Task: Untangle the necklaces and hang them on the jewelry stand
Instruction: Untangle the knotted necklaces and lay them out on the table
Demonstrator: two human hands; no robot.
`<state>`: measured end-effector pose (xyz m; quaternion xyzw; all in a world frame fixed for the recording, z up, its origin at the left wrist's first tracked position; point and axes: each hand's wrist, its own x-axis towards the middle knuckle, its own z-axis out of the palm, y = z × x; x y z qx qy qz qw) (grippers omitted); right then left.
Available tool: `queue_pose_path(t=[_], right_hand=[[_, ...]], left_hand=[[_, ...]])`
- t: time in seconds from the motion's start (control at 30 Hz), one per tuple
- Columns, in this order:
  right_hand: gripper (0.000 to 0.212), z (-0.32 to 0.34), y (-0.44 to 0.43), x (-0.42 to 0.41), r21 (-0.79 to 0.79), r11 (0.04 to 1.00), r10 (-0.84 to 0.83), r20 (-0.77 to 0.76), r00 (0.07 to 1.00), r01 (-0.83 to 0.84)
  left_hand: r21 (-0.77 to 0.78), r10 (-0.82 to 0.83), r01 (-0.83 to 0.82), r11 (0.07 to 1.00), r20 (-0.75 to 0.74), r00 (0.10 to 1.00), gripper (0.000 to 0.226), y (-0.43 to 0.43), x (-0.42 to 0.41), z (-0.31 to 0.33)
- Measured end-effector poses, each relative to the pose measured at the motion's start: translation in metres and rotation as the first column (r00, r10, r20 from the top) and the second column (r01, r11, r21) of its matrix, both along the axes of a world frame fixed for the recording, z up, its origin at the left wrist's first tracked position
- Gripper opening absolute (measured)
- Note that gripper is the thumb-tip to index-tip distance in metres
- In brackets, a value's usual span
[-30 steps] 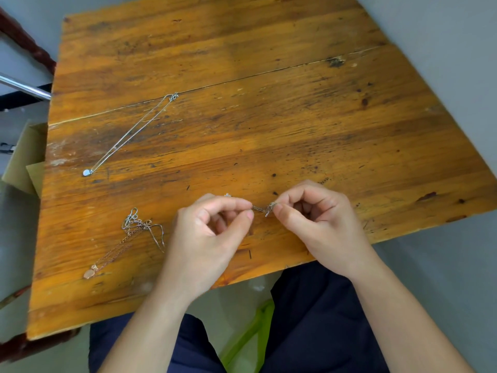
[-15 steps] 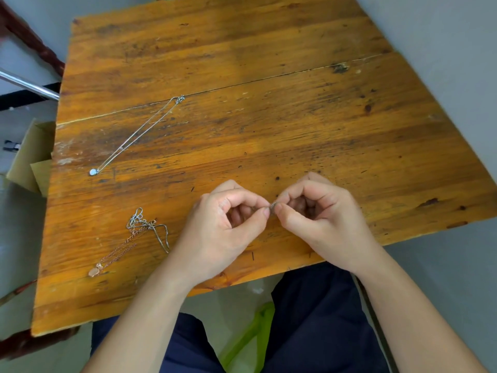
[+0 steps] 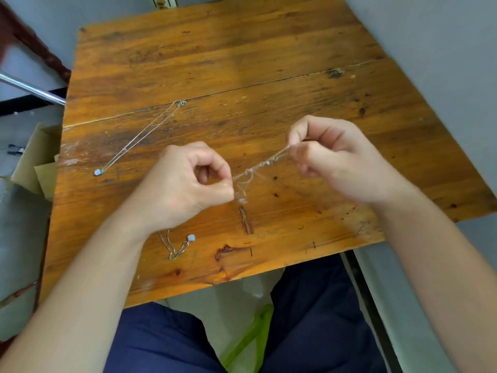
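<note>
My left hand (image 3: 185, 184) and right hand (image 3: 338, 162) each pinch one end of the knotted necklace (image 3: 262, 165), thumb against forefinger. It is stretched above the table (image 3: 242, 49). A blurred loop dangles by my left fingertips.

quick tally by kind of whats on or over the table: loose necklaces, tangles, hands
necklaces lying on the table: 2 (straight necklace, bunched necklace by the left wrist)
tangle pinched between both hands: 1, strands too fine to count
hands: 2 (left hand, right hand)
total: 5
</note>
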<state>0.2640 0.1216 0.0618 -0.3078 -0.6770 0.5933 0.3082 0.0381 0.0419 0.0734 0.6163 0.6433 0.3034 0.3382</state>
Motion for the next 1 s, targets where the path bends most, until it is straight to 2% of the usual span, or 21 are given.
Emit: queue_pose_path(t=[0.07, 0.2, 0.27, 0.4, 0.53, 0.63, 0.73, 0.9, 1.0], right_hand=[[0.017, 0.002, 0.005, -0.002, -0.150, 0.988, -0.040, -0.047, 0.998, 0.033], [0.021, -0.006, 0.002, -0.009, -0.313, 0.949, -0.073, -0.094, 0.993, 0.040], [0.021, -0.010, -0.002, -0.012, -0.353, 0.934, -0.094, -0.113, 0.989, 0.048], [0.025, -0.015, -0.009, -0.016, -0.365, 0.929, -0.135, -0.168, 0.976, 0.065], [0.027, -0.017, -0.013, -0.018, -0.363, 0.929, -0.163, -0.217, 0.962, 0.075], [0.030, -0.018, -0.015, -0.021, -0.400, 0.913, -0.195, -0.265, 0.944, 0.077], [0.029, -0.017, -0.015, -0.021, -0.471, 0.881, -0.228, -0.319, 0.920, 0.055], [0.022, -0.013, -0.009, -0.018, -0.578, 0.814, -0.313, -0.363, 0.878, 0.051], [0.021, -0.012, -0.008, -0.016, -0.605, 0.796, -0.308, -0.382, 0.871, 0.017]], left_hand=[[-0.011, 0.022, -0.020, 1.000, 0.195, 0.981, 0.012, 0.001, -0.007, 0.004], [-0.049, 0.082, -0.067, 0.997, 0.479, 0.874, 0.005, -0.002, -0.002, 0.006], [-0.072, 0.118, -0.094, 0.993, 0.598, 0.793, 0.001, -0.005, 0.004, 0.002], [-0.100, 0.200, -0.190, 0.977, 0.742, 0.639, 0.015, -0.009, 0.012, -0.006], [-0.103, 0.218, -0.226, 0.969, 0.788, 0.575, 0.014, -0.015, 0.016, -0.014], [-0.091, 0.252, -0.281, 0.956, 0.747, 0.615, 0.021, -0.019, 0.020, -0.017], [-0.063, 0.270, -0.319, 0.946, 0.700, 0.661, 0.017, -0.018, 0.023, -0.016], [-0.043, 0.259, -0.334, 0.942, 0.725, 0.638, 0.021, -0.013, 0.020, -0.008], [-0.060, 0.242, -0.306, 0.950, 0.764, 0.598, 0.024, -0.010, 0.022, -0.005]])
